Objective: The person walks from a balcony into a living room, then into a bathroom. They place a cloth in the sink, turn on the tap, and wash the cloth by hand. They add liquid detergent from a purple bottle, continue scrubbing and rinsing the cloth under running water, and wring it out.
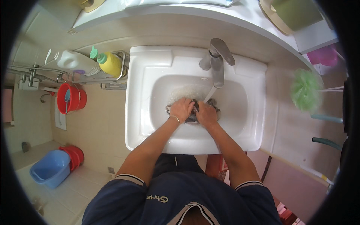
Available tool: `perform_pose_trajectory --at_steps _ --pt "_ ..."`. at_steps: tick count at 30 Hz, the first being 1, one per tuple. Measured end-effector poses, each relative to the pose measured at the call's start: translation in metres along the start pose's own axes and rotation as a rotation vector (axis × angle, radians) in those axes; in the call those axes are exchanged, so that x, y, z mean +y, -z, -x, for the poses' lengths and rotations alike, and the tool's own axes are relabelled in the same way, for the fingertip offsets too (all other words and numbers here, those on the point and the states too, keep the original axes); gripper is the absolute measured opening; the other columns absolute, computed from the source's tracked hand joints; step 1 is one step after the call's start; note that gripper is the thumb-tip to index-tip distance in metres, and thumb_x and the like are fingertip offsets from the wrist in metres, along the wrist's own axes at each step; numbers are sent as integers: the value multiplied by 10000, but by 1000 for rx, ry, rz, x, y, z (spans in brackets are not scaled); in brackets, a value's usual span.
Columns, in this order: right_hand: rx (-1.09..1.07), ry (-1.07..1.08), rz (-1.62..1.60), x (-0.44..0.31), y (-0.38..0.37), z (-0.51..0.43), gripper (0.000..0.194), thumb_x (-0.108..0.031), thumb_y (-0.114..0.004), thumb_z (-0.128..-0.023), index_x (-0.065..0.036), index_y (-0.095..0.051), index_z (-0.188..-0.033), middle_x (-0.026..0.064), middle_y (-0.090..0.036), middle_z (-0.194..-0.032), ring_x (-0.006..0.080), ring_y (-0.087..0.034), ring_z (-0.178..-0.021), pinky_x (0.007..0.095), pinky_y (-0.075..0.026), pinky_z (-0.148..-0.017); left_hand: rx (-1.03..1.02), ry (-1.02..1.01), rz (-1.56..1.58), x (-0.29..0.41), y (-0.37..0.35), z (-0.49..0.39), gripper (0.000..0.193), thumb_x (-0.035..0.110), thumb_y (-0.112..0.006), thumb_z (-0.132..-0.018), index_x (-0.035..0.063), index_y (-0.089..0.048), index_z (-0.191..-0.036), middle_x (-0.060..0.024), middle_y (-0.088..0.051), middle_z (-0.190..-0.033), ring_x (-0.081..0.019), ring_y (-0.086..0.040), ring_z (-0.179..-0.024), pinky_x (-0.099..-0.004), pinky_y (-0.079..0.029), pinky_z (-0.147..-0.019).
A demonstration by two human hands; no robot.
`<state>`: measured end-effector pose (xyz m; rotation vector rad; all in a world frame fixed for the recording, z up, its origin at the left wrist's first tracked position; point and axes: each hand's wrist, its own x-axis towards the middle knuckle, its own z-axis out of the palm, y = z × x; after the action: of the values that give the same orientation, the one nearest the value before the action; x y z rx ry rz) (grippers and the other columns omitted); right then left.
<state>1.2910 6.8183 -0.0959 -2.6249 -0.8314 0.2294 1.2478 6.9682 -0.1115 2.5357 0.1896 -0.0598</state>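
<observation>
A dark wet cloth (192,117) lies bunched in the basin of a white ceramic sink (239,126), with suds and water around it. My left hand (182,109), with a bangle at its wrist, grips the cloth's left part. On the cloth's right part my right hand (207,113) is closed, beside the left one and just below the spout. Water runs from the metal faucet (217,71) onto the cloth by my right hand. Both hands' fingertips are partly hidden in the folds.
Left of the sink, a metal rack (123,66) holds a yellow pump bottle (111,65) and a white jug (76,62). A red bucket (81,98) and a blue basin (50,168) are farther left. A green bath puff (306,90) hangs at right; a white shelf (180,9) runs behind the sink.
</observation>
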Motion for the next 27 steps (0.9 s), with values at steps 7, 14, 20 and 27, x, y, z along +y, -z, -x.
perform_pose_trajectory --at_steps 7,14,20,27 --pt "12 -74 -65 3 2 -3 259 -285 -648 -835 -62 -545 -917 161 -627 -798 348 -618 -752 456 -475 -679 77 -27 122 -8 -7 -4 250 301 -500 -939 88 -627 -968 -136 -611 -904 -363 -601 -832 -438 -494 -726" --pt "666 81 -419 -3 103 -10 89 -103 -618 -850 -25 -580 -829 104 -585 -786 269 -573 -690 368 -456 -629 84 -176 219 -12 1 11 317 285 -555 -906 84 -623 -1142 -153 -610 -1020 -360 -583 -928 -433 -477 -823" --pt "414 -171 -667 -17 197 -80 269 -256 -586 -924 -39 -560 -768 28 -526 -672 119 -488 -594 270 -418 -587 90 -224 195 -7 15 25 330 228 -615 -870 67 -621 -1158 -139 -595 -1150 -341 -584 -1012 -414 -480 -882" --pt "104 -308 -1081 -21 199 -85 377 -387 -614 -897 -85 -519 -693 9 -521 -653 105 -472 -568 262 -401 -581 -26 -174 305 1 45 35 326 209 -694 -785 106 -663 -1093 -95 -595 -1104 -310 -568 -1037 -418 -469 -879"
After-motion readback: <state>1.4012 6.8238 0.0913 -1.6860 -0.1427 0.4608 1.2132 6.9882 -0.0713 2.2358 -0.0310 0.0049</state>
